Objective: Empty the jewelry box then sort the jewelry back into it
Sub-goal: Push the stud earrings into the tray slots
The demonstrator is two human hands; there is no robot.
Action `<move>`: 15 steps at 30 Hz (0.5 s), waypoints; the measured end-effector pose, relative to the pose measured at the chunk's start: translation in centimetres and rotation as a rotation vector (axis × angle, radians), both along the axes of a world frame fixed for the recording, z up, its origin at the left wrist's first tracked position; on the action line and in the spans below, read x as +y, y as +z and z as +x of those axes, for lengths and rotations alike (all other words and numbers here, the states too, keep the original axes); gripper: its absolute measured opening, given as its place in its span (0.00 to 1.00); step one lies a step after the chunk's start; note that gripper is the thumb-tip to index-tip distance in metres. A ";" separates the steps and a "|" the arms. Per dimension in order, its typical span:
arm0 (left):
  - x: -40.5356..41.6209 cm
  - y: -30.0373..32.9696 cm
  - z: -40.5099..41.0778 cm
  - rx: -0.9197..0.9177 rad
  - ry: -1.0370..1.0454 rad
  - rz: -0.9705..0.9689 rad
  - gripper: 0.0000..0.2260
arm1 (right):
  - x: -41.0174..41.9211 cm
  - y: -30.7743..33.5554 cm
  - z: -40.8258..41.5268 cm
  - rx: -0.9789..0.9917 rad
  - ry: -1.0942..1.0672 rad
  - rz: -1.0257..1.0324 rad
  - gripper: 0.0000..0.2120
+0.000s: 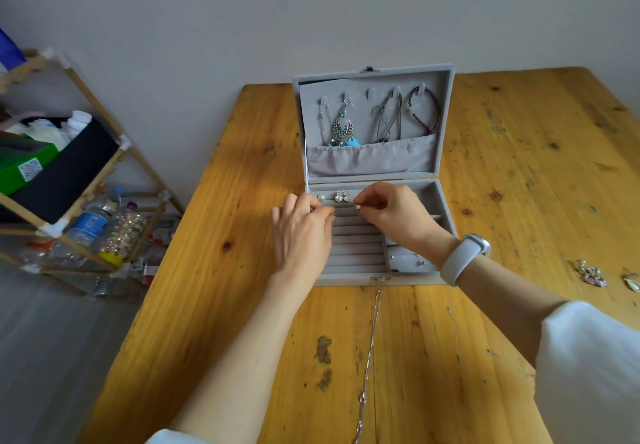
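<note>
The small stud sits just above the middle of the frame, pinched between the thumb and fingertip of the right hand, directly over the upper rows of the ring rolls in the jewelry box. The left hand lies on the left part of the rolls, fingers bent toward the same slot; whether it grips anything I cannot tell, since its fingertips are turned away.

To seat the stud well, it probably pays to part the slot with the left fingers, push the post straight down between two rolls, and let go only once the face sits flat, leaving a gap from the neighbours.

In the top row, just left of the stud, a crystal pair and a pearl stud are already tucked in. The lower rows look bare. The small compartments at the box's lower right hold something small and pale, too small to name.

The upright lid carries hooks and a pocket: a thin chain, a feathered turquoise earring, dark cords and a dark bead bracelet hang there, ends dropping into the pocket.

On the wooden table, a silver chain lies below the box and two earrings wait at the right edge, so sorting seems partly done.
</note>
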State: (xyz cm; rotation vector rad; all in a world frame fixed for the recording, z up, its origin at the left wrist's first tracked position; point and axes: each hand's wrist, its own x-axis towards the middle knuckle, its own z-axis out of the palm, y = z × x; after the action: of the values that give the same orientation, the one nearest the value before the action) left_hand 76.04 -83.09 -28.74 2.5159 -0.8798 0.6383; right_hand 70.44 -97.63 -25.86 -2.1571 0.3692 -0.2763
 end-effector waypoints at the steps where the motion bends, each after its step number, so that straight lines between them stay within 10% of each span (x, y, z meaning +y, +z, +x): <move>1: -0.1 0.1 0.0 0.001 0.013 -0.002 0.04 | 0.0 0.0 0.1 0.006 -0.001 -0.023 0.06; 15: 0.0 0.3 -0.5 0.023 0.063 -0.036 0.10 | 1.0 -0.5 0.1 0.040 0.075 -0.252 0.09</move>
State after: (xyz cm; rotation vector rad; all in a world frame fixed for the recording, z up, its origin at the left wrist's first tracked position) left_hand 75.53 -83.11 -28.46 2.5224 -0.7774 0.6377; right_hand 70.50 -96.58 -26.33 -2.4212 0.2868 -0.2483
